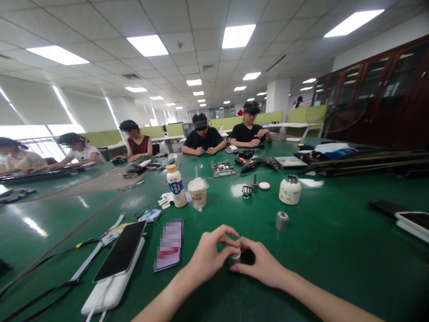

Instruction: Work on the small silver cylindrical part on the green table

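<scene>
Close in front of me, both hands meet at a small grey cylinder with a pale rim. My left hand pinches its top between thumb and fingers. Around its right side curls my right hand, thumb low and fingers at the top. The fingers hide much of the cylinder. Beyond my right hand stands a silver metal cylinder. Farther back is a squat white flask with printed faces and an uncovered metal neck. Left of it lie a pink disc, a shiny metal ring piece and a dark pointed part.
To my left are a purple-screened phone, a black phone on a white power bank, and cables. A bottle and a lidded cup stand ahead. Behind them lie a circuit board and power drills. Several people sit around the green table.
</scene>
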A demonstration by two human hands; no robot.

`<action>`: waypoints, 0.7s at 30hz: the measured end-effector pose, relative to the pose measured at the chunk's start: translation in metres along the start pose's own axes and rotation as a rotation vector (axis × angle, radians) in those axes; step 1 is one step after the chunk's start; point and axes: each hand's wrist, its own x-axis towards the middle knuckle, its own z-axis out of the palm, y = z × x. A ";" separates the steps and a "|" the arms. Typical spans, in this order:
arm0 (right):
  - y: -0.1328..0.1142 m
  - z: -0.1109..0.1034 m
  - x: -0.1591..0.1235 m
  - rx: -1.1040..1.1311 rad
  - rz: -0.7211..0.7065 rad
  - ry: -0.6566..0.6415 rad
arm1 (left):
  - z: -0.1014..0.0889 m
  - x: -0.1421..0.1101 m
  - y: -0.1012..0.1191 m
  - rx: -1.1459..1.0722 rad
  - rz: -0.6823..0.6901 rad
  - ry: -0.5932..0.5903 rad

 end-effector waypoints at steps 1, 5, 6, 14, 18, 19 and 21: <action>0.000 0.000 0.000 -0.002 -0.001 -0.001 | 0.000 0.000 0.000 -0.003 -0.007 0.000; 0.000 0.000 -0.001 0.004 -0.002 -0.003 | -0.002 -0.001 0.002 -0.047 -0.010 -0.023; -0.001 0.000 -0.001 0.020 -0.004 -0.007 | -0.003 -0.002 0.003 -0.071 0.005 -0.037; -0.007 -0.001 -0.001 0.083 -0.006 -0.021 | -0.004 0.000 0.006 0.091 0.035 0.043; -0.006 -0.001 -0.001 0.062 0.001 -0.019 | -0.002 0.001 0.005 0.010 -0.007 0.039; -0.005 -0.001 -0.001 0.068 0.000 -0.022 | -0.001 0.001 0.005 0.003 -0.006 0.036; -0.004 0.000 0.000 0.076 -0.007 -0.024 | 0.000 0.000 0.005 -0.012 -0.004 0.026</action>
